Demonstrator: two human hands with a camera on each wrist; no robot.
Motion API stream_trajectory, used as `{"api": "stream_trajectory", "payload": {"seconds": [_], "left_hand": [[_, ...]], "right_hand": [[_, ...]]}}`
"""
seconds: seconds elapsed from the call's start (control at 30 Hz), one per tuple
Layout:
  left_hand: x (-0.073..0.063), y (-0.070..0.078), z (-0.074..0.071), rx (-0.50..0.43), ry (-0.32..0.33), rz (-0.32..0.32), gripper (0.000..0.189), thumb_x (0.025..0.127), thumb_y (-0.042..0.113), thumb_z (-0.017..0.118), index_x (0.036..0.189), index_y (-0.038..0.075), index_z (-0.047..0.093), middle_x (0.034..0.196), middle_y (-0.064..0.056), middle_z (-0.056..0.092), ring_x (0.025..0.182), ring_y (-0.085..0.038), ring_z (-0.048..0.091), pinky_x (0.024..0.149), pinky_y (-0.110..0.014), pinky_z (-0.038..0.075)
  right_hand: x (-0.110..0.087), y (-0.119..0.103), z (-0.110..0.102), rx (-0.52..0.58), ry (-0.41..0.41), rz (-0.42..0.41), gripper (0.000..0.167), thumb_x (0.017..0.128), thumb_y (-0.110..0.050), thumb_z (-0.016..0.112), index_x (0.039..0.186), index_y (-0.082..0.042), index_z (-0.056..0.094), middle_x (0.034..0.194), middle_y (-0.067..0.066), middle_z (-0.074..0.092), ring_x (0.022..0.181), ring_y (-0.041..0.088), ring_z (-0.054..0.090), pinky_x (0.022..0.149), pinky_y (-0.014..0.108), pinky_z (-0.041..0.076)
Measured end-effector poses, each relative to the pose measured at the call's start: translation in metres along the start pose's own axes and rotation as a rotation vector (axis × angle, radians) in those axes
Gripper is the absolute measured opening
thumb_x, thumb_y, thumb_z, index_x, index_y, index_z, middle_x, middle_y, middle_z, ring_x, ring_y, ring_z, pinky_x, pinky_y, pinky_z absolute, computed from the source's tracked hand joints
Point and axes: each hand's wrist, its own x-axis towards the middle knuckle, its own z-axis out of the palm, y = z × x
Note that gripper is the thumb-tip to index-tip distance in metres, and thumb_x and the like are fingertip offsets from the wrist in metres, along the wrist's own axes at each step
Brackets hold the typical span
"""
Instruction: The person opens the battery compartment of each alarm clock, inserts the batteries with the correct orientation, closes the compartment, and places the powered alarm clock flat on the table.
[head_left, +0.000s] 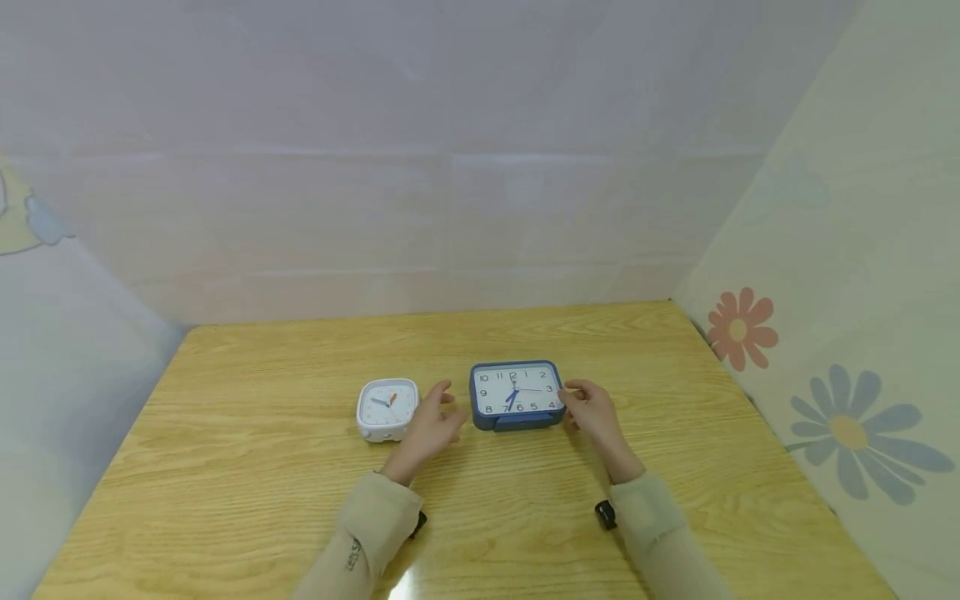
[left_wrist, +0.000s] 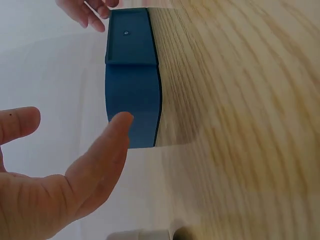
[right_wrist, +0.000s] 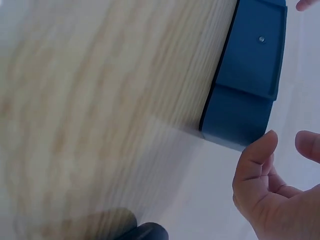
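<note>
Yellowish wood is forming the tabletop [head_left: 225, 500], its grain running mostly from 9 to 3 o'clock as the wearer faces it. Pale sheeting [head_left: 450, 167] is hanging at 12 o'clock; toward 3 o'clock a cream wall covering [head_left: 885, 275] is showing a red flower [head_left: 738, 330] and a blue flower [head_left: 849, 432]. The blue clock [head_left: 517, 390] is lying dial up around the table's middle, its long axis stretching from 9 to 3, its numeral twelve pointing away and its underside facing 6 o'clock. At its 9 o'clock a small white clock [head_left: 382, 407] is sitting, dial up. Between them the left hand [head_left: 431, 423] is hovering, thumb and fingers spreading apart, holding nothing. At the blue clock's 3 o'clock edge the right hand [head_left: 592, 412] is bending its fingers loosely, thumb parting from them; whether it is touching, I cannot tell.
</note>
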Motion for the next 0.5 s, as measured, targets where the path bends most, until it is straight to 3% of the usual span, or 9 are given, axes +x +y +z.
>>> {"api": "stream_trajectory", "payload": {"seconds": [0.23, 0.43, 0.5], "left_hand": [[0.01, -0.001, 0.01, 0.043, 0.018, -0.048, 0.067, 0.087, 0.017, 0.057, 0.141, -0.003, 0.023, 0.131, -0.027, 0.039, 0.102, -0.035, 0.053, 0.066, -0.031, 0.054], [0.017, -0.003, 0.017, 0.063, 0.019, -0.072, 0.069, 0.086, 0.019, 0.058, 0.141, -0.002, 0.024, 0.133, -0.026, 0.037, 0.085, -0.029, 0.058, 0.065, -0.03, 0.052], [0.019, -0.003, 0.019, 0.061, 0.006, -0.086, 0.069, 0.086, 0.02, 0.058, 0.142, -0.001, 0.023, 0.134, -0.025, 0.037, 0.089, -0.029, 0.057, 0.064, -0.029, 0.052]], "right_hand": [[0.011, 0.007, -0.002, -0.095, 0.002, 0.038, 0.044, 0.088, -0.013, 0.055, 0.125, 0.01, 0.047, 0.09, 0.015, 0.054, 0.074, 0.026, 0.055, 0.053, 0.025, 0.044], [0.017, 0.008, -0.001, -0.157, -0.047, 0.08, 0.049, 0.089, -0.018, 0.054, 0.128, 0.009, 0.044, 0.107, 0.023, 0.052, 0.08, 0.026, 0.054, 0.056, 0.027, 0.047], [0.018, 0.007, 0.0, -0.159, -0.065, 0.099, 0.05, 0.089, -0.019, 0.053, 0.129, 0.009, 0.043, 0.114, 0.026, 0.05, 0.086, 0.027, 0.054, 0.061, 0.029, 0.05]]}}
